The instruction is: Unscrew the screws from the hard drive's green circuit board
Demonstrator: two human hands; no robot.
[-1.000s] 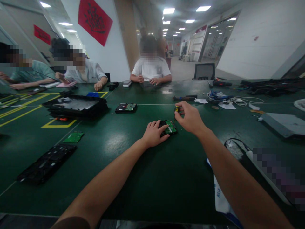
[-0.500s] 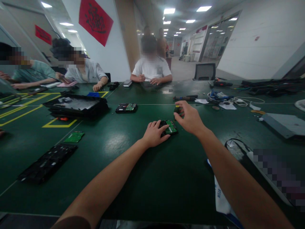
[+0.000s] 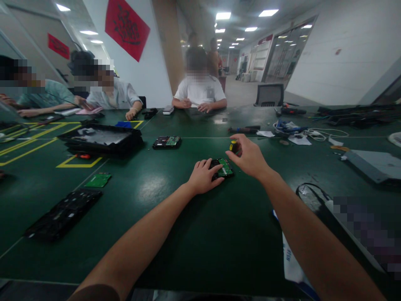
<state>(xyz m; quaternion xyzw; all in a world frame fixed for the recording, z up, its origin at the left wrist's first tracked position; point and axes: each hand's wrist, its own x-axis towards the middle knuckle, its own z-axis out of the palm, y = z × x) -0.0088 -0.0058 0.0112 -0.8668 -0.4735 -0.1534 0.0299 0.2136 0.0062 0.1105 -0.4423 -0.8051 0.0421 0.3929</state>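
My left hand [image 3: 203, 176] lies over the left part of a hard drive [image 3: 226, 168] on the table, with fingers and thumb gripping it. The drive's green circuit board faces up on the side that my fingers leave bare. Just above and to the right of the drive, my right hand [image 3: 247, 155] is closed on a small screwdriver with a yellow and black handle [image 3: 233, 146]. My fingers hide part of the tool, and its tip cannot be made out clearly.
Another hard drive [image 3: 167, 142] lies farther off. To the left are a green circuit board [image 3: 98, 180], a black plastic frame [image 3: 64, 214] and stacked black trays [image 3: 103, 140]. Cables [image 3: 316, 133] and a grey metal box [image 3: 372, 165] sit right. Co-workers sit across the table [image 3: 175, 234].
My right hand has turned slightly, its fingers shifting on the screwdriver so that more yellow shows on the handle. My left hand stays on the hard drive.
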